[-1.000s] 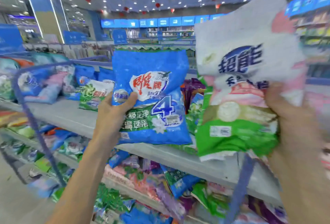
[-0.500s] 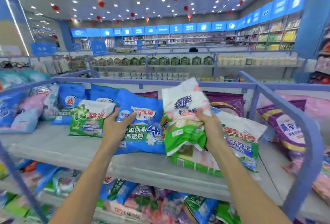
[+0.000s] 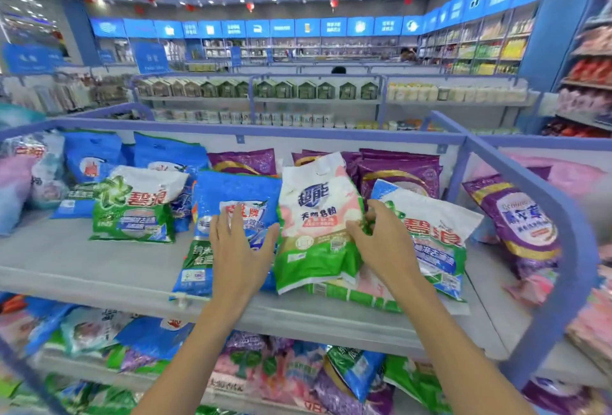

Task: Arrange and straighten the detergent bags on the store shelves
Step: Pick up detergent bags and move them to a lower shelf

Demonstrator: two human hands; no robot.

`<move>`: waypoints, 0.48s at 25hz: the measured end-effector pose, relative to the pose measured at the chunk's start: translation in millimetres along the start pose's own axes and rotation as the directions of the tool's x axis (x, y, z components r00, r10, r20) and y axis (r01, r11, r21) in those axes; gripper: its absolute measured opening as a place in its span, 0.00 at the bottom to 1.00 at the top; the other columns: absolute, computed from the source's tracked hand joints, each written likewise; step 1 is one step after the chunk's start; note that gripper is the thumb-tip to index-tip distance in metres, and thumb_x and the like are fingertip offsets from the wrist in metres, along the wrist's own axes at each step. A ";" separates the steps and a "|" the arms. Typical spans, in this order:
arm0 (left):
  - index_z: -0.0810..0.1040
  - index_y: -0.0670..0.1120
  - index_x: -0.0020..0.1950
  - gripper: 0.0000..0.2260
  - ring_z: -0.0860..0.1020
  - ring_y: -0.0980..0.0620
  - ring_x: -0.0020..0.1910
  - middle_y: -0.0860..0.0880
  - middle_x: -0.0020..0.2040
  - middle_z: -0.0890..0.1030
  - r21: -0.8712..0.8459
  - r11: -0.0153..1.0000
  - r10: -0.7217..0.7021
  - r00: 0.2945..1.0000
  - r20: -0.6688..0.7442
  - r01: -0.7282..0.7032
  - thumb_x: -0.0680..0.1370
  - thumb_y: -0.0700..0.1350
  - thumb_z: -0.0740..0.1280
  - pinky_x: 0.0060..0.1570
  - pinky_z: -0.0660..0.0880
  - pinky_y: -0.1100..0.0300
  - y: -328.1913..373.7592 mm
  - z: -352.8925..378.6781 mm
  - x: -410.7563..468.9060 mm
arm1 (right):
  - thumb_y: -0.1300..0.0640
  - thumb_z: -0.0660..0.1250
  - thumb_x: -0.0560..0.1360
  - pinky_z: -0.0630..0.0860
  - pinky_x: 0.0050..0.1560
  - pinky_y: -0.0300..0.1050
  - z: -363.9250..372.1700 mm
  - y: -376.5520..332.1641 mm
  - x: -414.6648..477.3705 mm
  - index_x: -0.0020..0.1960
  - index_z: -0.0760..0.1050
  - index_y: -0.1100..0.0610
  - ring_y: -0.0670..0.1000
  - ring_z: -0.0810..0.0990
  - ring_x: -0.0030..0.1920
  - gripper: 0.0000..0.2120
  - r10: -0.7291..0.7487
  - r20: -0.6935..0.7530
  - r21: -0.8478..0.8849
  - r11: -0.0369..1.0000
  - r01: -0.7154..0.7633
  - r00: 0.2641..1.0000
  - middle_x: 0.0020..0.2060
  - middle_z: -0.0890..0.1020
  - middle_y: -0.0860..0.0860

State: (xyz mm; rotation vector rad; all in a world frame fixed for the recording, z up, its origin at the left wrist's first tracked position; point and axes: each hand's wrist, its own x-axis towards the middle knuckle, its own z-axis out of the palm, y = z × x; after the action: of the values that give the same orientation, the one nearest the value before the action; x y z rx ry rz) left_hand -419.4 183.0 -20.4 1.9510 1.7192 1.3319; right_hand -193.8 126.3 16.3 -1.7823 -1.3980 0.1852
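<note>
Jumbled bags (image 3: 291, 378) filled the lower tier at 6 o'clock, beneath both forearms. Above them, on the grey shelf (image 3: 82, 265), the left hand (image 3: 238, 245) lay flat on the blue bag (image 3: 238, 189) with straight, spread fingers, grasping nothing; that bag lay face up near the middle, its lower end at the shelf's front lip. At 3 o'clock of that hand, touching the blue bag's side, the pink-green bag (image 3: 314, 226) rested face up over a flat pack (image 3: 347, 297). The right hand (image 3: 387, 245) grasped its right edge, fingers curled onto it. At 3 o'clock of the right hand lay a green-white bag (image 3: 440, 235), partly under the wrist. Well apart at 9 o'clock, a second green-white bag (image 3: 139, 212) leaned on the blue bags (image 3: 92, 156) of the back row. Purple bags (image 3: 400, 173) stood behind the pink-green bag at 1 o'clock, and one more purple bag (image 3: 516, 216) sat past the divider at 3 o'clock. A blue rail (image 3: 298, 131) ran along the back of the shelf. Beyond it, at 12 o'clock, green house-shaped boxes (image 3: 298, 90) lined another aisle, with blue signs (image 3: 281, 28) on the far wall.
</note>
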 end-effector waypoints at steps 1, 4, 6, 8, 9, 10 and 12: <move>0.62 0.44 0.81 0.35 0.54 0.45 0.82 0.42 0.82 0.59 -0.053 0.998 0.027 0.999 0.035 -0.025 0.79 0.60 0.67 0.80 0.53 0.47 10.4 3.4 -7.0 | 0.47 0.70 0.80 0.75 0.53 0.49 -5.5 3.0 -7.6 0.69 0.72 0.55 0.51 0.78 0.54 0.21 -0.021 -0.011 0.002 1.000 0.021 1.000 0.61 0.81 0.52; 0.67 0.49 0.80 0.30 0.59 0.49 0.81 0.47 0.82 0.62 -0.125 0.988 0.112 0.980 0.164 -0.092 0.81 0.60 0.65 0.79 0.56 0.50 41.3 16.6 -28.9 | 0.45 0.69 0.80 0.74 0.67 0.54 -28.8 15.9 -30.3 0.76 0.69 0.54 0.54 0.76 0.68 0.28 -0.040 -0.035 -0.053 0.998 0.038 0.999 0.70 0.77 0.52; 0.67 0.49 0.80 0.29 0.60 0.49 0.81 0.48 0.81 0.64 -0.113 0.983 0.166 0.962 0.219 -0.144 0.81 0.59 0.64 0.80 0.57 0.48 56.9 23.7 -44.2 | 0.43 0.69 0.79 0.72 0.69 0.52 -48.2 23.6 -47.0 0.77 0.68 0.51 0.51 0.74 0.71 0.30 -0.024 -0.051 -0.074 0.997 0.020 0.998 0.72 0.75 0.48; 0.68 0.50 0.79 0.28 0.60 0.49 0.80 0.49 0.80 0.66 -0.090 0.975 0.220 0.945 0.243 -0.204 0.81 0.59 0.64 0.80 0.56 0.47 68.7 28.9 -58.2 | 0.41 0.69 0.79 0.69 0.70 0.48 -66.5 30.2 -64.6 0.77 0.68 0.48 0.47 0.72 0.73 0.29 -0.033 -0.078 -0.078 0.997 0.027 0.996 0.73 0.75 0.44; 0.68 0.51 0.79 0.28 0.60 0.49 0.80 0.50 0.80 0.66 -0.082 0.968 0.251 0.935 0.250 -0.237 0.81 0.60 0.63 0.80 0.56 0.47 74.4 31.0 -65.7 | 0.41 0.68 0.79 0.68 0.70 0.45 -75.4 32.6 -74.5 0.77 0.69 0.46 0.45 0.71 0.73 0.29 -0.036 -0.092 -0.073 0.997 0.030 0.995 0.73 0.75 0.43; 0.68 0.52 0.79 0.28 0.59 0.49 0.81 0.50 0.80 0.66 -0.081 0.960 0.280 0.925 0.257 -0.269 0.81 0.61 0.63 0.80 0.55 0.48 79.1 31.5 -74.2 | 0.40 0.68 0.79 0.67 0.70 0.44 -83.7 33.8 -84.3 0.76 0.69 0.44 0.44 0.70 0.73 0.28 -0.041 -0.100 -0.067 0.997 0.035 0.994 0.73 0.74 0.41; 0.67 0.54 0.79 0.29 0.58 0.52 0.81 0.53 0.80 0.65 -0.112 0.937 0.348 0.900 0.264 -0.330 0.81 0.62 0.62 0.79 0.55 0.51 91.9 33.6 -93.8 | 0.38 0.66 0.79 0.66 0.70 0.40 -102.3 38.5 -102.8 0.77 0.68 0.42 0.40 0.67 0.73 0.27 -0.059 -0.095 -0.083 0.995 0.051 0.994 0.74 0.73 0.40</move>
State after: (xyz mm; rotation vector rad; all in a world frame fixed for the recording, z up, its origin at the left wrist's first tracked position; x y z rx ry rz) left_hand -323.8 87.0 -21.7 2.3472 1.2306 1.1194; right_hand -144.4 -15.5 17.5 -1.7914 -1.4000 0.0120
